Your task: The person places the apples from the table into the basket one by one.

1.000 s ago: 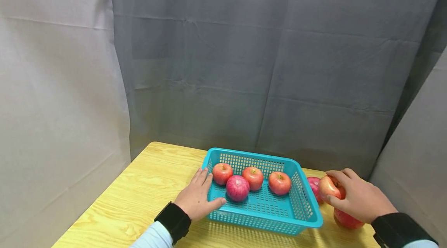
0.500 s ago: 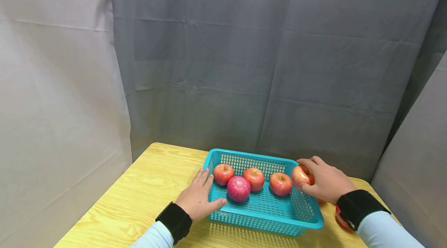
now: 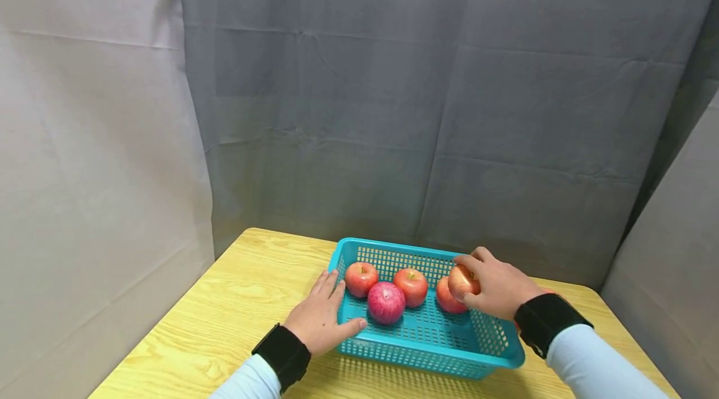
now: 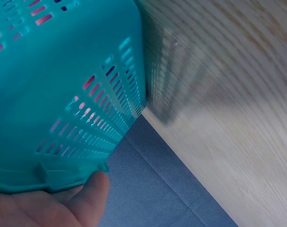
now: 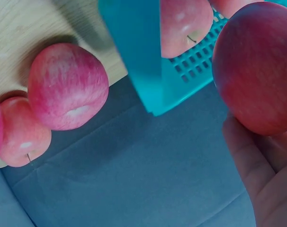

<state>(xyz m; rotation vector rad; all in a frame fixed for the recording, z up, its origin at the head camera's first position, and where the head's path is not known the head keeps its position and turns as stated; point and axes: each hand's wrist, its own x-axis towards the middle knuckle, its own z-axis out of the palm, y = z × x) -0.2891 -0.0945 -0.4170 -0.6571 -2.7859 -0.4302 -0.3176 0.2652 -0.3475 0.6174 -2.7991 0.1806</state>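
My right hand grips a red-yellow apple over the right part of a turquoise perforated basket. The held apple overlaps another apple lying in the basket. Farther left inside are a darker, pinkish-red round fruit and two more red apples, one in the middle and one near the left wall. My left hand rests on the basket's left rim at the front corner, fingers straight and thumb spread. In the left wrist view its fingertip meets the rim from outside.
Right of the basket, several apples lie on the wooden table; the right wrist view shows a large pink-red apple beside a smaller one. Grey cloth hangs behind the table, with pale cloth at the left.
My right hand has carried the apple leftward from the pile at the right, across the basket's right rim to above its inside. The left hand and basket have stayed in place.
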